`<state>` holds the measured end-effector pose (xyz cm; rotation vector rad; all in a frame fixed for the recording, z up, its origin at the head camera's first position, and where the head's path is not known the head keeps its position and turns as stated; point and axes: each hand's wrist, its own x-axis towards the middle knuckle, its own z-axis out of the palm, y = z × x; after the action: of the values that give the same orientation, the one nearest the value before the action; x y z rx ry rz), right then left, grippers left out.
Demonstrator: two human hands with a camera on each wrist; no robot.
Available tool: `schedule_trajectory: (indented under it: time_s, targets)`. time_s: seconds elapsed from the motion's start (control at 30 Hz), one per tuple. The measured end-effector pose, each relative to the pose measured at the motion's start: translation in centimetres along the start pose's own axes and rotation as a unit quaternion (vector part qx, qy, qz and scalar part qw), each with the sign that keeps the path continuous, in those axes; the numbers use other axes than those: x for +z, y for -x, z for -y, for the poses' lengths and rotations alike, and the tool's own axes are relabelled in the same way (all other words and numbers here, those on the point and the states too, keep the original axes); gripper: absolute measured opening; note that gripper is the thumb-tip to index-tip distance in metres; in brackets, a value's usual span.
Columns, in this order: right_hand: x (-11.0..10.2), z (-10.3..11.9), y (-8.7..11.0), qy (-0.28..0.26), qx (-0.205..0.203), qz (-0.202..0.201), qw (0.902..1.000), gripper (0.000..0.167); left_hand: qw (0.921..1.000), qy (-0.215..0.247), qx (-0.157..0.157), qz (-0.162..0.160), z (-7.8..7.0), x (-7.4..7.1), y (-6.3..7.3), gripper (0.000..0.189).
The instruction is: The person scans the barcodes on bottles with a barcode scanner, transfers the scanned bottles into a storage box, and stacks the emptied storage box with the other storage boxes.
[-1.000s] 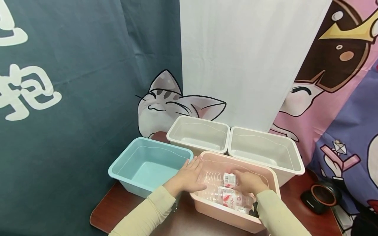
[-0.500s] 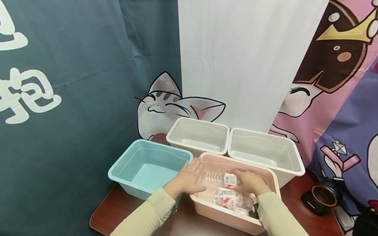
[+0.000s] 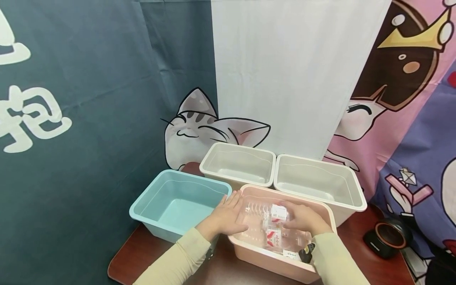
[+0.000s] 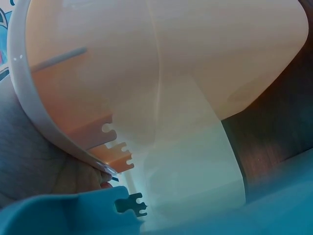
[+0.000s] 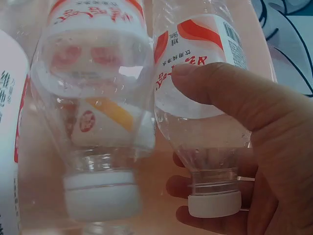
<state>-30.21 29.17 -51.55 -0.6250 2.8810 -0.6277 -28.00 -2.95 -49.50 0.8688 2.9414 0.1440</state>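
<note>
In the pink plastic bin several clear water bottles with red-and-white labels lie together. My right hand reaches into the bin and grips one bottle, thumb across its label and fingers behind it, near the white cap. Beside it lies a second clear bottle, and a white-labelled item shows at the edge of the right wrist view. My left hand rests with straight fingers on the bin's left rim, close to the blue bin.
Two off-white bins stand side by side behind the pink one. A black round device sits to the right on the brown table. Printed cloth hangs behind the bins.
The nearer bottle in the pink bin has rolled, so its label shows differently. The gripped bottle has turned slightly with my right hand. My left hand stays on the rim.
</note>
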Motion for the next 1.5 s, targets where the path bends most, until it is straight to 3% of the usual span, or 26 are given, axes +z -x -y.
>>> schedule_trajectory:
  time_s: [0.47, 0.9, 1.1, 1.5]
  targets:
    - [-0.31, -0.29, 0.15, -0.047, 0.018, 0.004, 0.9987, 0.084, 0.9999, -0.014, -0.006, 0.002, -0.1, 0.11, -0.13, 0.103]
    - [-0.49, -0.92, 0.25, -0.146, -0.024, 0.006, 0.989, 0.074, 0.9999, -0.014, -0.008, 0.001, -0.1, 0.17, -0.21, 0.103]
    - [-0.57, -0.69, 0.37, -0.174, -0.005, 0.01, 0.9847, 0.074, 0.9999, -0.012, -0.006, 0.001, -0.14, 0.08, -0.15, 0.103]
    - [-0.82, -0.5, 0.36, -0.205, 0.005, -0.021, 0.9786, 0.074, 1.0, -0.009, -0.004, -0.002, -0.12, 0.04, -0.07, 0.102]
